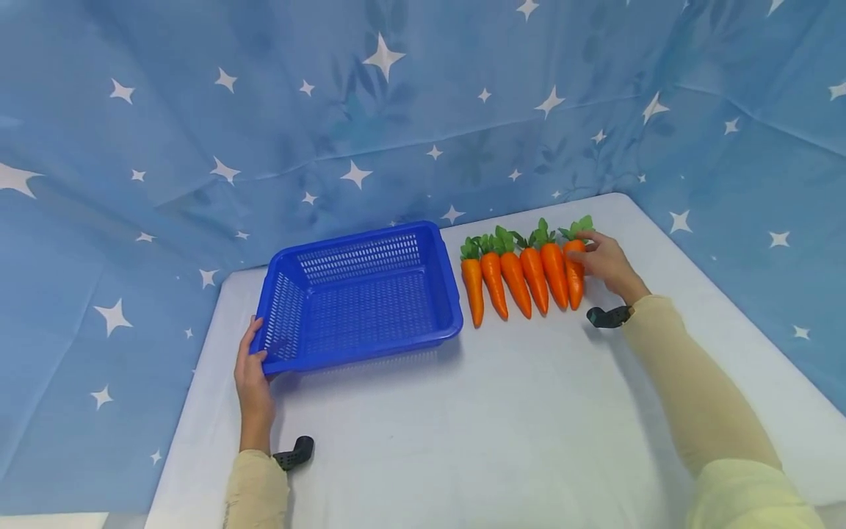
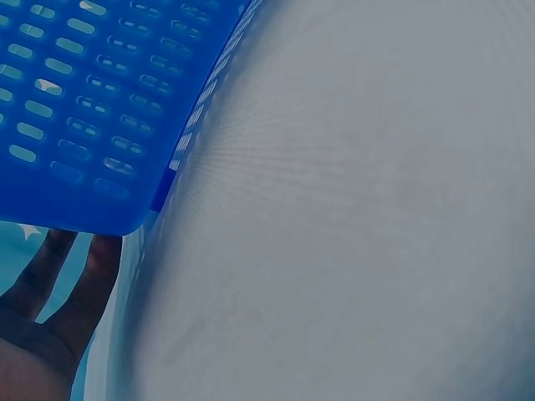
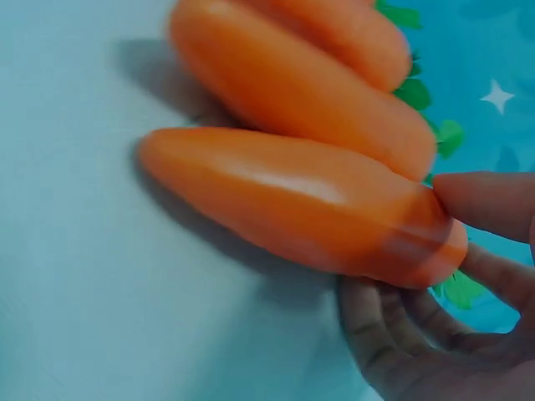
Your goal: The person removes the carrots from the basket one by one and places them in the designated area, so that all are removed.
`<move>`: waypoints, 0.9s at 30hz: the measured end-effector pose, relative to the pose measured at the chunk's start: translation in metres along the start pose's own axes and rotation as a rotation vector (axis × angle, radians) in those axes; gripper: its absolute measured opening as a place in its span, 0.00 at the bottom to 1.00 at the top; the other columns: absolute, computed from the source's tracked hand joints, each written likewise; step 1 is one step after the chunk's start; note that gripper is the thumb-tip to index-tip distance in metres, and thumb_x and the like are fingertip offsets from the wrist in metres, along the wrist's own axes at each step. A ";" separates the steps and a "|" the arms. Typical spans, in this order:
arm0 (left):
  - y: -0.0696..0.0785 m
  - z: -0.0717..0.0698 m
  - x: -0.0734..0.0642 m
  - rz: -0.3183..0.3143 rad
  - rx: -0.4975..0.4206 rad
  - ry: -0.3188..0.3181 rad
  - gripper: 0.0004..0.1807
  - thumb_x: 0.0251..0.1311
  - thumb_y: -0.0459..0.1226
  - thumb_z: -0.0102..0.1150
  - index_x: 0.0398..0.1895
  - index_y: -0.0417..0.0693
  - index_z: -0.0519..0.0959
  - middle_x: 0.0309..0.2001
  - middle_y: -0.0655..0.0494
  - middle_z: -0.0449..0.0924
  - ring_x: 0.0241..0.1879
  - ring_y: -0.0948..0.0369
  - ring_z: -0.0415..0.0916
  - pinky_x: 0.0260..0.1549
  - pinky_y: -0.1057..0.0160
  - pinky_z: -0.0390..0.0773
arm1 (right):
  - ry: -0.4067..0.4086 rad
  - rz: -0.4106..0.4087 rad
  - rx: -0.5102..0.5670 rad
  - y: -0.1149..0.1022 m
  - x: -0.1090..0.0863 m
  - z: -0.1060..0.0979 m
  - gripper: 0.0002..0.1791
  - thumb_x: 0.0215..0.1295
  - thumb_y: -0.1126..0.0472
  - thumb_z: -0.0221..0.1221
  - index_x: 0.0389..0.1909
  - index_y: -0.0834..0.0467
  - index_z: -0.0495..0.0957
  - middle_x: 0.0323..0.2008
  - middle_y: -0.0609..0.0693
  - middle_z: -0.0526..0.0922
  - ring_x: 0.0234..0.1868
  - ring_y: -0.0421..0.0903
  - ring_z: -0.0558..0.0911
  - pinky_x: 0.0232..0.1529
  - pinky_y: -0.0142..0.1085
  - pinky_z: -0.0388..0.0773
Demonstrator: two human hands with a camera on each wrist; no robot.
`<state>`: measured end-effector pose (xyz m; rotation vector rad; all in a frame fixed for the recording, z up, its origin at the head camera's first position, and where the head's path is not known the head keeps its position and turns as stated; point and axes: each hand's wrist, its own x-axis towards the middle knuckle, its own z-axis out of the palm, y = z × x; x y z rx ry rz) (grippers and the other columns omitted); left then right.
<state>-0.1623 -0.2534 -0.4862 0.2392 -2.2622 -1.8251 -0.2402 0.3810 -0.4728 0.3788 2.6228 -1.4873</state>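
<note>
A blue plastic basket (image 1: 366, 305) with slotted walls stands on the left half of the table. At its front left corner my left hand (image 1: 253, 382) grips the rim; in the left wrist view two fingers (image 2: 88, 288) reach up behind the basket's edge (image 2: 125, 221). To the basket's right, several orange carrots (image 1: 515, 283) with green leafy tops lie side by side, tips toward me. My right hand (image 1: 606, 263) holds the rightmost carrot (image 1: 575, 283) near its leafy end. In the right wrist view the thumb is on one side of that carrot (image 3: 292, 196) and the fingers on the other.
A white cloth covers the table (image 1: 476, 426). Blue curtains (image 1: 370, 132) with white stars hang close behind the table and along both sides. Small black devices (image 1: 295, 453) are strapped to both wrists.
</note>
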 end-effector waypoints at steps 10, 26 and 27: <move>-0.006 -0.001 -0.010 -0.001 0.035 0.014 0.34 0.78 0.38 0.30 0.84 0.65 0.64 0.83 0.77 0.52 0.84 0.57 0.47 0.77 0.36 0.54 | 0.043 -0.010 -0.059 0.007 0.009 0.017 0.35 0.83 0.57 0.52 0.81 0.69 0.57 0.72 0.78 0.64 0.67 0.73 0.69 0.70 0.64 0.69; 0.013 -0.023 -0.025 0.037 0.379 -0.226 0.36 0.84 0.41 0.44 0.89 0.56 0.48 0.87 0.46 0.45 0.81 0.35 0.51 0.74 0.31 0.56 | 0.257 -0.052 -0.203 0.042 -0.026 0.005 0.41 0.83 0.49 0.44 0.83 0.71 0.47 0.75 0.84 0.49 0.75 0.82 0.54 0.69 0.76 0.56; 0.023 -0.027 -0.021 0.068 0.428 -0.235 0.38 0.84 0.41 0.47 0.90 0.54 0.45 0.86 0.43 0.46 0.80 0.33 0.53 0.73 0.31 0.58 | 0.274 -0.065 -0.211 0.040 -0.029 0.003 0.40 0.83 0.49 0.43 0.83 0.71 0.47 0.75 0.84 0.47 0.75 0.82 0.52 0.69 0.77 0.55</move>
